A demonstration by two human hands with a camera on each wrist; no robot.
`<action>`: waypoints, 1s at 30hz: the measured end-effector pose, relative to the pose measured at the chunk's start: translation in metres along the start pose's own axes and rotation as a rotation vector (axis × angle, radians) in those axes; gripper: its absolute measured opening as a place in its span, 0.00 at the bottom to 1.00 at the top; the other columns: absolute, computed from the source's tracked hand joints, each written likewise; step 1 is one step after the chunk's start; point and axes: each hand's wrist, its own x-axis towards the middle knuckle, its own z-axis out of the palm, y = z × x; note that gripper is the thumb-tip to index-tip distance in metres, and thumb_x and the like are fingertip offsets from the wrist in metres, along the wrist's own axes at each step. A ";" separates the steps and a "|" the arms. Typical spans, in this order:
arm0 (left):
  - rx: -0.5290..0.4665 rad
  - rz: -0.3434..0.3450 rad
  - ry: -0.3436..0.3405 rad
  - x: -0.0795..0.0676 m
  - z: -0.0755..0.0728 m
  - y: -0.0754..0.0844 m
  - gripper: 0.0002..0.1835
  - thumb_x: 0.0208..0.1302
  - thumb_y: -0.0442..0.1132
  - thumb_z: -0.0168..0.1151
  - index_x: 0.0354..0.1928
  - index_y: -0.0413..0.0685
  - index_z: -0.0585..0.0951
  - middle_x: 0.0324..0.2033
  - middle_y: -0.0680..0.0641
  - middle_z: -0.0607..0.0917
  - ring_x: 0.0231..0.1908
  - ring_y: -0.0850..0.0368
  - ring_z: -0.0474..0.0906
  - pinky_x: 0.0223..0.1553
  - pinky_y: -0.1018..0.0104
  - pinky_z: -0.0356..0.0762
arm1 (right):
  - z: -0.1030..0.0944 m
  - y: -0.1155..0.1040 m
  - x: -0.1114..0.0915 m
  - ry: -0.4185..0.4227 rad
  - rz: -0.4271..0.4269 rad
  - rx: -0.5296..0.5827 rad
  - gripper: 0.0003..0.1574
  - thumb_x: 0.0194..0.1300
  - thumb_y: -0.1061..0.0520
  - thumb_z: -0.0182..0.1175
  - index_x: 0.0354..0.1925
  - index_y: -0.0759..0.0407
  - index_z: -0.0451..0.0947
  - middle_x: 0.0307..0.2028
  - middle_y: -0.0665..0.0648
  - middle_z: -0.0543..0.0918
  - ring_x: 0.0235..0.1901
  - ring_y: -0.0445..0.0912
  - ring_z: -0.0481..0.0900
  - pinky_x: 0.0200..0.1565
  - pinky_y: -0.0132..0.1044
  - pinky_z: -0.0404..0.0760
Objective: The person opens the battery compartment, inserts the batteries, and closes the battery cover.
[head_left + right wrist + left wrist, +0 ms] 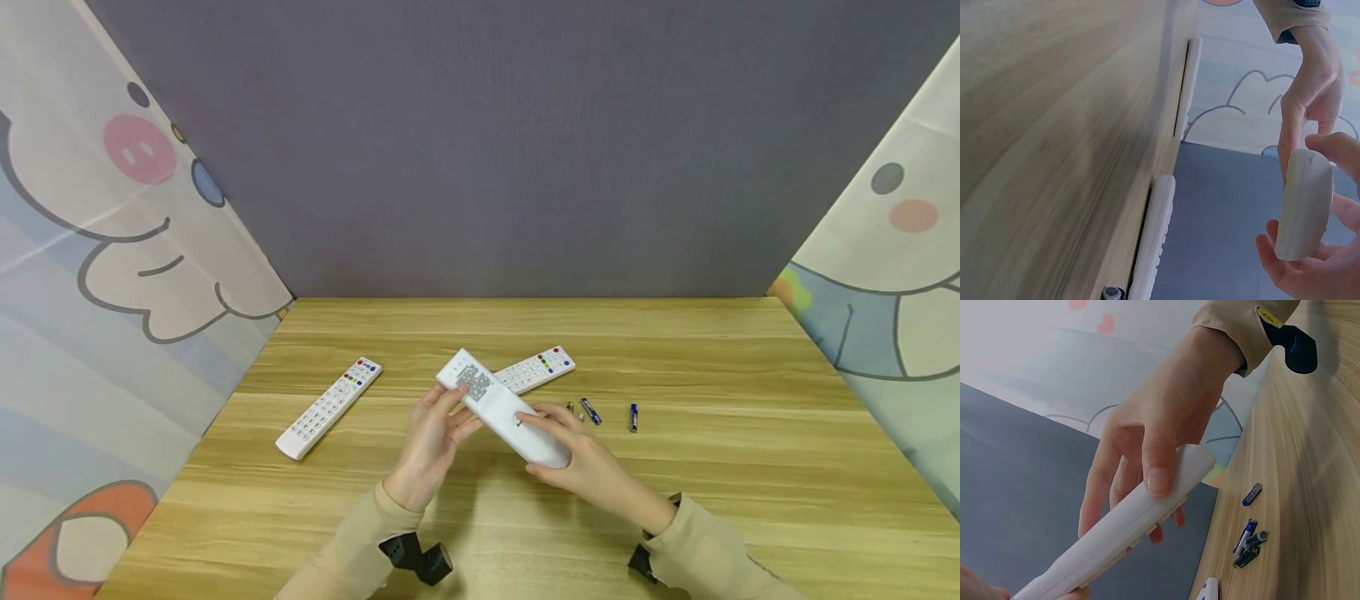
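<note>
A white remote control (501,415) is held above the table, its back upward, with a grey printed label and a small arrow mark on the cover. My left hand (431,442) grips its label end, thumb on top and fingers beneath. Around the other end my right hand (588,458) holds it, index finger by the arrow and thumb along the near edge. In the left wrist view, the right hand (1166,412) spans the remote (1116,531), whose buttons face down. The right wrist view shows the remote's end face (1305,203) between the right hand's fingers.
A second white remote (534,370) lies buttons up behind the held one, and a third (330,408) lies at the left. Several small batteries lie at the right, among them a blue one (633,418) apart from the others. A grey panel (525,167) stands behind the table.
</note>
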 end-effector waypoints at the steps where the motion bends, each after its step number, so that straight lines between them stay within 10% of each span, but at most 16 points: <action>1: 0.000 0.000 -0.001 0.000 0.000 0.000 0.22 0.66 0.32 0.46 0.61 0.31 0.60 0.40 0.46 0.77 0.35 0.57 0.80 0.37 0.71 0.82 | 0.000 0.000 0.000 -0.001 -0.005 -0.005 0.36 0.46 0.58 0.70 0.56 0.55 0.72 0.55 0.65 0.71 0.46 0.54 0.74 0.41 0.37 0.81; 30: -0.020 -0.021 0.004 -0.006 0.006 0.000 0.21 0.64 0.28 0.47 0.59 0.32 0.62 0.38 0.47 0.78 0.31 0.59 0.80 0.31 0.73 0.81 | 0.004 0.003 -0.002 0.061 -0.094 -0.037 0.35 0.36 0.61 0.73 0.47 0.57 0.74 0.48 0.60 0.75 0.42 0.52 0.78 0.37 0.36 0.84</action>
